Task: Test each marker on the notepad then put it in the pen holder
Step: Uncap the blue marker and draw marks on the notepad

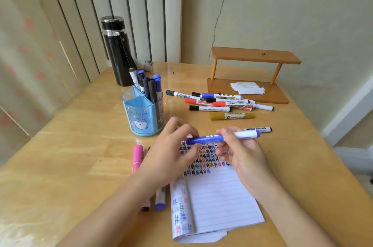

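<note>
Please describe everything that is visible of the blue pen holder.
The pen holder is a round tub of translucent light blue plastic, split by walls into compartments, with a cartoon animal face on its front. It stands upright on the wooden table, in front of a black flask. Several capped markers, black and blue, stand in its rear compartment. The left hand is close by its right side; contact cannot be told.

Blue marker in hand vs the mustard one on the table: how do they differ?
The blue marker is gripped by the left hand and right hand above the notepad; the mustard marker lies untouched on the table. The blue marker has a white barrel; the mustard marker is mustard with a pale label. Both lie roughly crosswise.
</note>
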